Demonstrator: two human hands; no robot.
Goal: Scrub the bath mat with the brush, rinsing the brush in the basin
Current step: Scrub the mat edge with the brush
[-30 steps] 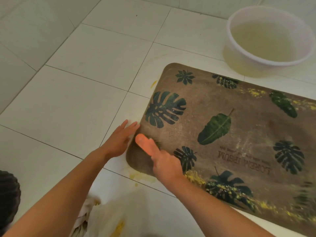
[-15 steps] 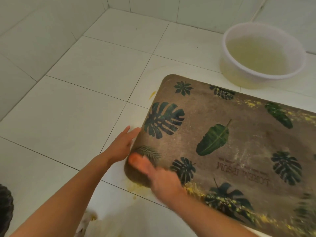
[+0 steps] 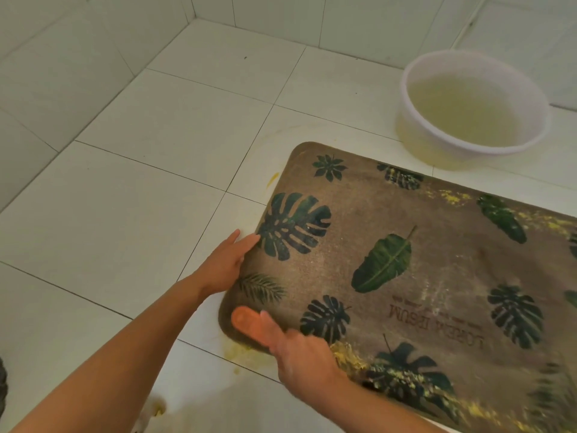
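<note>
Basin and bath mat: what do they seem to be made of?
The basin looks like smooth white plastic, slightly translucent: yellowish water shows through its wall. The bath mat seems a matt brown printed fabric, perhaps short-piled.

The floor (image 3: 156, 214) is laid with large white tiles and thin dark grout lines, and it meets tiled walls at the far corner. A brown bath mat (image 3: 437, 260) printed with green leaves lies flat on it, speckled yellow along its edges. A white basin (image 3: 418, 145) of cloudy yellowish water stands on the tiles just beyond the mat's far edge. A yellow streak (image 3: 274, 178) and a yellow puddle (image 3: 240, 351) mark the tiles beside the mat's left end.
</note>
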